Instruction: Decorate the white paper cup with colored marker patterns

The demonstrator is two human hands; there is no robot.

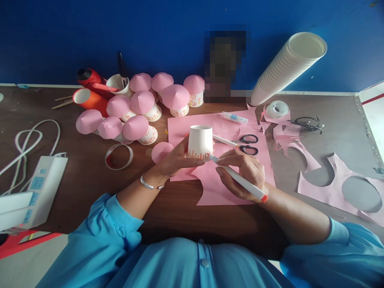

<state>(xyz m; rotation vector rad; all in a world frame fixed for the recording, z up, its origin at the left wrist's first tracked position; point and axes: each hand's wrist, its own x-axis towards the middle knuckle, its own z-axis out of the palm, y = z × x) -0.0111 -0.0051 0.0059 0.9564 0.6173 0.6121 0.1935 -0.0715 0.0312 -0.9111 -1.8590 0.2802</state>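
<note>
My left hand [180,158] grips a white paper cup [200,140], which stands upside down in its hold with the narrow end up. Red, orange and green strokes run along the cup's lower band. My right hand [244,172] is closed around a white marker pen [244,183] with a red end, its tip at the drawn band. Just behind the cup lies another white marker [225,141], beside black-handled scissors [249,145]. Beneath them spreads a pink paper sheet [234,192], and a pink paper disc [162,152] is left of the cup.
Several decorated cups with pink cone tops [135,127] stand at the back left, near a tape roll [119,157]. A tall cup stack [288,68], clear tape [277,109], a glue bottle [234,117] and paper offcuts [336,188] are rightward. A power strip [45,188] sits left.
</note>
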